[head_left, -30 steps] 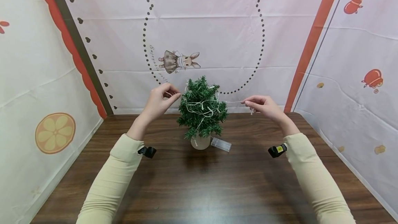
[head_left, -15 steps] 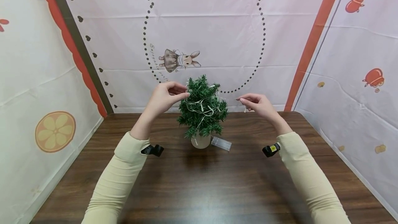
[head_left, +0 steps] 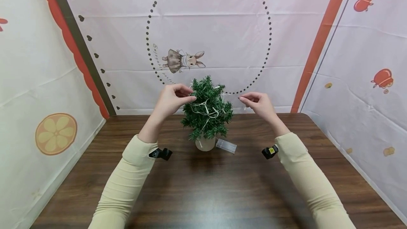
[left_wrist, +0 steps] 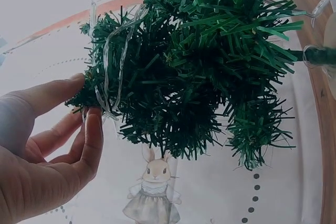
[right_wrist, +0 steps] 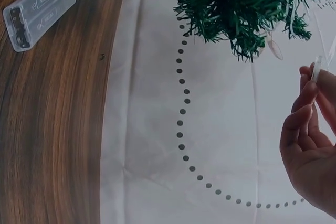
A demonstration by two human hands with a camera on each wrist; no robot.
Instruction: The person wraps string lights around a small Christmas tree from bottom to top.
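A small artificial Christmas tree (head_left: 208,96) stands upright in a pale pot (head_left: 205,145), wound with clear wire of a string light (left_wrist: 107,64). At its upper left, my left hand (head_left: 171,99) has thumb and fingertips closed around a branch tip (left_wrist: 81,98), with loops of the wire right beside them. Off the tree's right side, my right hand (head_left: 260,105) pinches the free end of the string light (right_wrist: 316,69) between thumb and fingers. Some wire at the back is hidden by the branches.
A clear plastic battery box (head_left: 226,146) lies on the brown wooden table (head_left: 203,186), just right of the pot. Printed cloth (head_left: 216,38) hangs behind the table and along both sides.
My left hand has moved right onto the tree's upper branches. The right hand has come left, nearer the tree, still pinching the string light; the stretch of wire between has shortened.
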